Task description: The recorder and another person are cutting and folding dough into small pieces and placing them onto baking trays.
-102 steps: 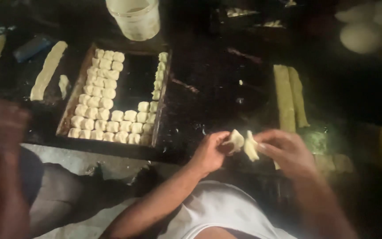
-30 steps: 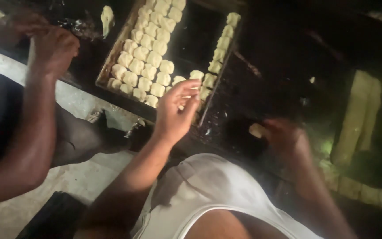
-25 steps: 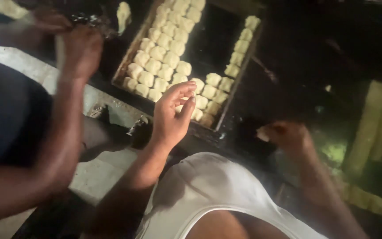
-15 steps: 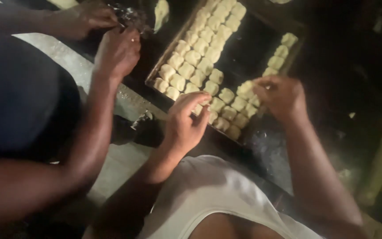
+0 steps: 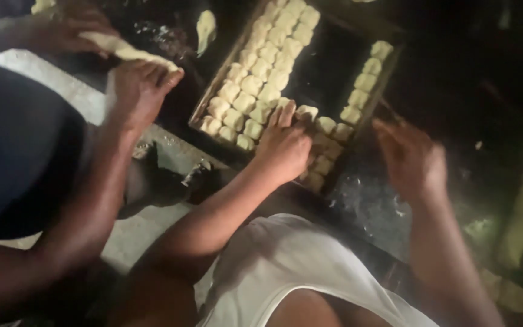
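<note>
Right hand (image 5: pixel 411 158) now off tray (image 5: pixel 358 130), spread; left hand (image 5: pixel 284 145) pressing dough pieces (image 5: pixel 317 128).

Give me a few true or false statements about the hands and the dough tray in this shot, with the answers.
1. The left hand rests on dough pieces in the dark tray. True.
2. The right hand lies inside the tray. False: it is over the dark table beside the tray.
3. A co-worker's hand presses on a long dough strip. True.
4. The tray is completely filled. False: a bare dark patch shows in the middle.
</note>
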